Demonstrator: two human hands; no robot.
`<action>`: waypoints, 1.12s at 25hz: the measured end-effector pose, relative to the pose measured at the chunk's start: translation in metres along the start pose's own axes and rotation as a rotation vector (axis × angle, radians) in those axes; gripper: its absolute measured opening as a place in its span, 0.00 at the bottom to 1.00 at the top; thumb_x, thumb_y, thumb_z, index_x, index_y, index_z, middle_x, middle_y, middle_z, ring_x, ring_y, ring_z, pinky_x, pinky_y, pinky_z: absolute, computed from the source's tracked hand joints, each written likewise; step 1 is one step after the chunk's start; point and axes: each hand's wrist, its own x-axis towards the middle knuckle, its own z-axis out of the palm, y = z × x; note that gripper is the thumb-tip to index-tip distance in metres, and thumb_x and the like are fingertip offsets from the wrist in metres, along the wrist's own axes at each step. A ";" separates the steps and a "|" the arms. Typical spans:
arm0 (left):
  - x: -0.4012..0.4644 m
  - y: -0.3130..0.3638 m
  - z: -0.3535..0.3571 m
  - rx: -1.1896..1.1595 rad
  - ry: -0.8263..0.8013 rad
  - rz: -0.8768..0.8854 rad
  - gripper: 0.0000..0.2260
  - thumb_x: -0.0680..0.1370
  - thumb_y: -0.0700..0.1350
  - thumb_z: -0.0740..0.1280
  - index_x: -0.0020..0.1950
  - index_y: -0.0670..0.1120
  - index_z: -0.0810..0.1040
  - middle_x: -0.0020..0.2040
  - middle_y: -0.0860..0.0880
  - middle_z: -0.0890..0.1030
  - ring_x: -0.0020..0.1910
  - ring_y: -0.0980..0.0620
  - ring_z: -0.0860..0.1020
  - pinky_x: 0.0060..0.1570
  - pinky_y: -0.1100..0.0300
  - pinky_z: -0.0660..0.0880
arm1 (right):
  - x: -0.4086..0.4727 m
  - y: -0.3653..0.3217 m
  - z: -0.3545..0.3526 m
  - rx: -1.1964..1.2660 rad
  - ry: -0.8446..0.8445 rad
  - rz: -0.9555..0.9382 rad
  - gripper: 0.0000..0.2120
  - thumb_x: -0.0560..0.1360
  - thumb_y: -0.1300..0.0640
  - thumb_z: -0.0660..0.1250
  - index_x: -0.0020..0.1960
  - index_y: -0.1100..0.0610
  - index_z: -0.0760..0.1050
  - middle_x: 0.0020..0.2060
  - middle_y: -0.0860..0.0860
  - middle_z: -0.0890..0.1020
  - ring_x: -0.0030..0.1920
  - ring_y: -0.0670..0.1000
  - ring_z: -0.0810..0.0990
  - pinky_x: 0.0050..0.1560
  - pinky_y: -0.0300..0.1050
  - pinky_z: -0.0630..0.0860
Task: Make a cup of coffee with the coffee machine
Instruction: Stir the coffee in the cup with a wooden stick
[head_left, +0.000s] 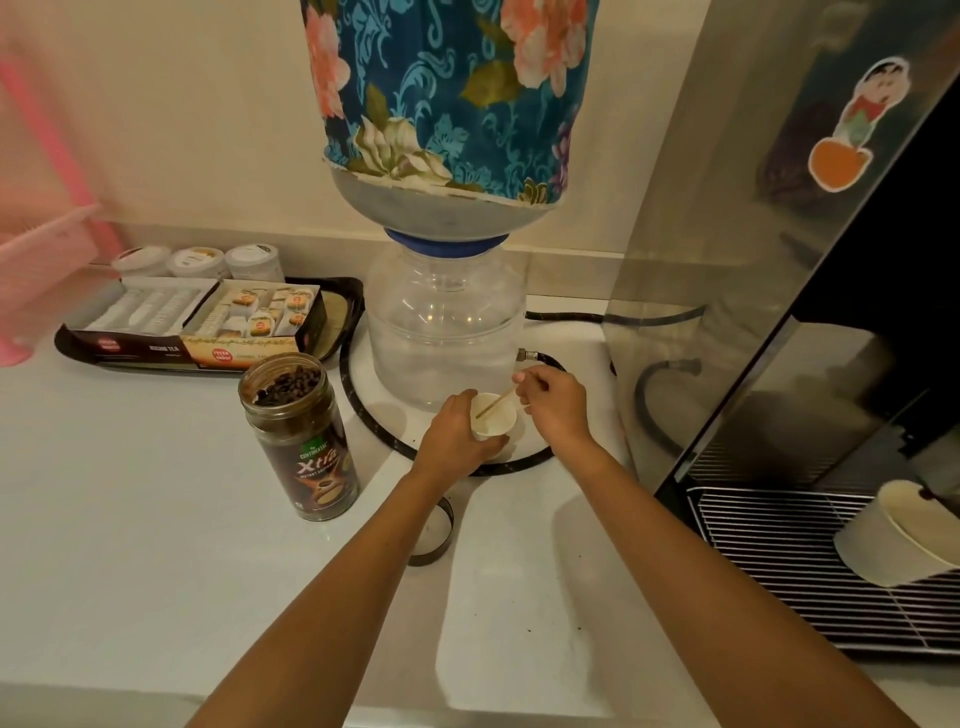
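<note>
Left hand: wrapped round small white cup, tilted above the counter.
Right hand: pinching thin stick, its tip inside the cup.
Jar: open, left of the hands.
Machine: right, second cup on its grille.
Water bottle: behind the hands.
Tray: tea boxes, far left.
</note>
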 end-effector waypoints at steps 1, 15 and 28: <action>0.000 0.001 0.000 0.004 -0.002 -0.002 0.35 0.68 0.51 0.76 0.69 0.42 0.66 0.62 0.43 0.73 0.61 0.45 0.72 0.54 0.59 0.68 | -0.003 -0.003 -0.003 0.027 0.032 0.005 0.09 0.78 0.61 0.62 0.45 0.61 0.80 0.37 0.54 0.81 0.39 0.50 0.78 0.43 0.42 0.78; -0.070 0.028 -0.022 -0.069 0.183 0.102 0.33 0.74 0.53 0.70 0.74 0.42 0.62 0.71 0.45 0.67 0.68 0.48 0.66 0.58 0.64 0.62 | -0.084 -0.046 -0.043 0.731 0.140 0.152 0.05 0.78 0.61 0.65 0.47 0.58 0.79 0.38 0.52 0.79 0.40 0.46 0.78 0.42 0.35 0.79; -0.163 0.081 0.034 -0.056 0.262 0.273 0.08 0.77 0.51 0.67 0.44 0.48 0.79 0.48 0.56 0.80 0.47 0.59 0.76 0.42 0.71 0.68 | -0.182 -0.043 -0.147 0.782 0.050 0.153 0.10 0.77 0.60 0.65 0.56 0.63 0.78 0.45 0.56 0.83 0.45 0.49 0.82 0.47 0.39 0.80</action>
